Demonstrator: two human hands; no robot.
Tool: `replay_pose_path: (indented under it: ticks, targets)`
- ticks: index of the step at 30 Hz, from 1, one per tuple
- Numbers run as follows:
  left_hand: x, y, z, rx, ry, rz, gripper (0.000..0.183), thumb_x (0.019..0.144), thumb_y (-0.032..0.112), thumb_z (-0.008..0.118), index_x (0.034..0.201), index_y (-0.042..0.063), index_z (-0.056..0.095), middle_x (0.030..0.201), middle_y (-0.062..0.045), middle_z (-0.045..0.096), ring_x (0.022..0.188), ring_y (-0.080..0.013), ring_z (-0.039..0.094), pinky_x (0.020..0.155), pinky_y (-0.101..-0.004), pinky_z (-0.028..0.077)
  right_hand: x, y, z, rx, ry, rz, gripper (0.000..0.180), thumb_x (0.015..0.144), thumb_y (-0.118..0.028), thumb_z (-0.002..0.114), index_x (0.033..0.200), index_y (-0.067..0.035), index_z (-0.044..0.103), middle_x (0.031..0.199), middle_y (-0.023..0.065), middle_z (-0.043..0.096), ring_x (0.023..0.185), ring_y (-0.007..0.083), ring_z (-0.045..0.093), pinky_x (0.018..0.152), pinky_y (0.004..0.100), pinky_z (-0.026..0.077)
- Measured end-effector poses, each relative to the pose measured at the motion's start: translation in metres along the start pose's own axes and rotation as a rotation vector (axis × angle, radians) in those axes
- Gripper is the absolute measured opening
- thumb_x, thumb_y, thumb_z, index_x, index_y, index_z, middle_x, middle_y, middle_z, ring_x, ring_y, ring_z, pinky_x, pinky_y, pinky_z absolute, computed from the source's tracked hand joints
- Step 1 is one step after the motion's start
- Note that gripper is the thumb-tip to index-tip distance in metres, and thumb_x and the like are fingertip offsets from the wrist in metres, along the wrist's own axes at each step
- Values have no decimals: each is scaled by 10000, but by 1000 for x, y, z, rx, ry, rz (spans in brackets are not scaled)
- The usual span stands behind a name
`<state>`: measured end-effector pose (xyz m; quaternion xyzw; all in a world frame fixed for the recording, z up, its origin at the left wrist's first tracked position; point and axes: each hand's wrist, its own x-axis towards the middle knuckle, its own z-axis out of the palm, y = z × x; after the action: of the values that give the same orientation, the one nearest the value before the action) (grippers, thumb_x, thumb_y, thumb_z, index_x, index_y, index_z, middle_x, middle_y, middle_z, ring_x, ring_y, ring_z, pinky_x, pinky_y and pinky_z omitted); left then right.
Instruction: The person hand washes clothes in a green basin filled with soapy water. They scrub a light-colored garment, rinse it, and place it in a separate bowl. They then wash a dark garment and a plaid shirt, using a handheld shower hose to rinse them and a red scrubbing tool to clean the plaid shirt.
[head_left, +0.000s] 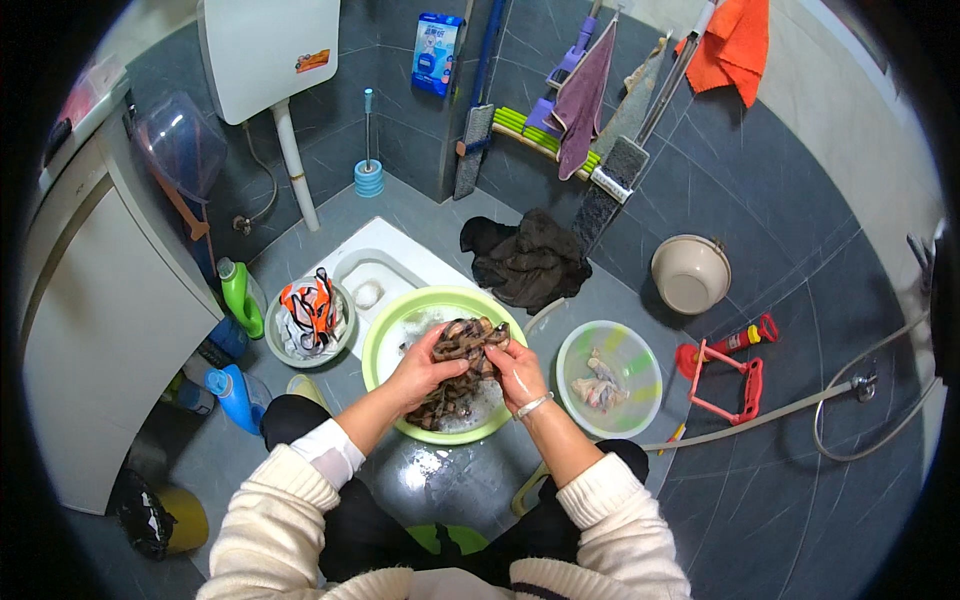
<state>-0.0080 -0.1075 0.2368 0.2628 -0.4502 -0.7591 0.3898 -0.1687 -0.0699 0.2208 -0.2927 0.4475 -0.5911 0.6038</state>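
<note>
A wet brown-and-black plaid cloth (466, 375) is bunched between both of my hands. My left hand (426, 367) grips its left side, thumb across the front. On the upper right, my right hand (517, 369) pinches a fold of it; a silver bracelet circles that wrist. Both hands are over a light green plastic basin (373, 352) with sudsy water inside. The cloth's lower part hangs down into the suds. How much of it lies under the foam is hidden.
Left of the basin stands a bowl (279, 352) of orange and white laundry. Dark clothes (529, 259) lie on the floor behind. At right, a translucent basin (634, 420) holds a wet cloth (600, 386). Detergent bottles (244, 300) stand at left; a hose (772, 420) runs along the right.
</note>
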Motion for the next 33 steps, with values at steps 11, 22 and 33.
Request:
replay_pose_path:
  ticks: [11,22,33]
  targets:
    - [10,-20,-26,-478,262,-25,369,775,-52,457,1135,22,480,1052,-91,565,960,-201,548,856,-324,437,12,29,4,117,115,56,206,857,-50,437,1015,33,540,943,91,602,816,162,581,736,282,472]
    - [26,-33,-17,-543,183,-35,341,757,-81,462,1082,21,478,1030,-101,567,945,-207,557,856,-333,447,13,22,-8,201,125,21,347,792,25,427,1137,8,458,1099,116,537,978,198,536,856,316,426]
    - [19,-30,-25,-485,159,-78,320,767,-7,569,1069,11,462,1012,-101,565,936,-208,561,850,-337,452,18,30,-7,392,228,129,203,859,-101,479,1037,-19,534,964,77,596,853,190,587,754,319,485]
